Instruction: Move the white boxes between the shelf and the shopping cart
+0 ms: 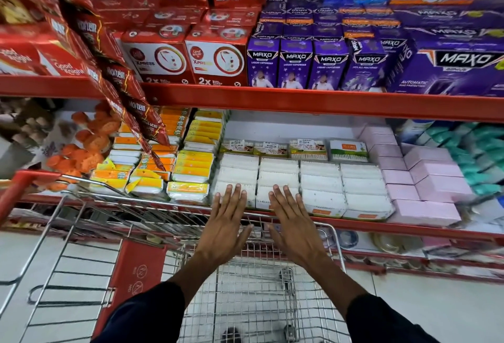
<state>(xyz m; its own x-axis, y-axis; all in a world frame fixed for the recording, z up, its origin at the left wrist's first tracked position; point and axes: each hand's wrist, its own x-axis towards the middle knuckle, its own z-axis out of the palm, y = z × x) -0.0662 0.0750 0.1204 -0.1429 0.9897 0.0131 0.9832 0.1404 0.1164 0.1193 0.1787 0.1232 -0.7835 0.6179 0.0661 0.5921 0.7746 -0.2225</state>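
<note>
Several white boxes (321,179) lie in rows on the red shelf (354,224), in the middle of the head view. My left hand (226,222) is stretched out flat with fingers apart, its fingertips over the front box of the leftmost row. My right hand (294,222) is also flat and spread, its fingertips over the front box of the second row. Neither hand holds anything. The wire shopping cart (245,288) stands below my arms, against the shelf, and its basket shows no boxes.
Yellow and orange packs (191,168) sit left of the white boxes, pink boxes (425,179) to the right. Red sachet strips (131,102) hang down at the left. The cart's red handle (16,192) and child seat flap (131,274) are at left.
</note>
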